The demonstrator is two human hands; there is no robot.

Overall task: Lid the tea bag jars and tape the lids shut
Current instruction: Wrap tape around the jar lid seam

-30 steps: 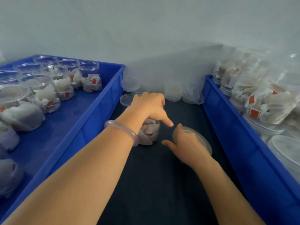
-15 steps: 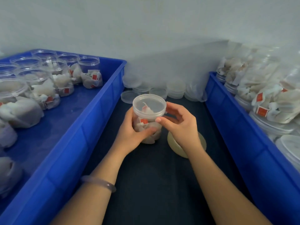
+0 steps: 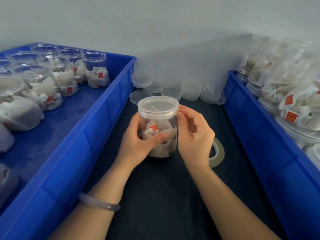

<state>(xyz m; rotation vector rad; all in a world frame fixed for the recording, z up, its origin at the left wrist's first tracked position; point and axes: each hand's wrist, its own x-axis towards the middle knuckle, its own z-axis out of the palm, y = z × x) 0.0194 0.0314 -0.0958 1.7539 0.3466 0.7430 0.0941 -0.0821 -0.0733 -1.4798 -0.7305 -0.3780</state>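
Observation:
A clear plastic jar [image 3: 160, 130] of tea bags with red tags is held above the dark table, and a clear lid [image 3: 158, 106] sits on its top. My left hand [image 3: 138, 144] grips the jar's body from the left, thumb across the front. My right hand [image 3: 194, 135] is curled against the jar's right side, fingertips at the lid's rim. A roll of clear tape [image 3: 216, 153] lies flat on the table, partly hidden behind my right hand.
A blue crate [image 3: 97, 129] on the left holds several open jars of tea bags [image 3: 57, 80]. A blue crate [image 3: 259, 129] on the right holds several lidded jars [image 3: 290, 108]. Stacks of loose lids [image 3: 190, 90] stand along the back wall.
My left hand moved from the jar's top to its side and lifted it. My right hand left the tape roll and came up to the lid's rim.

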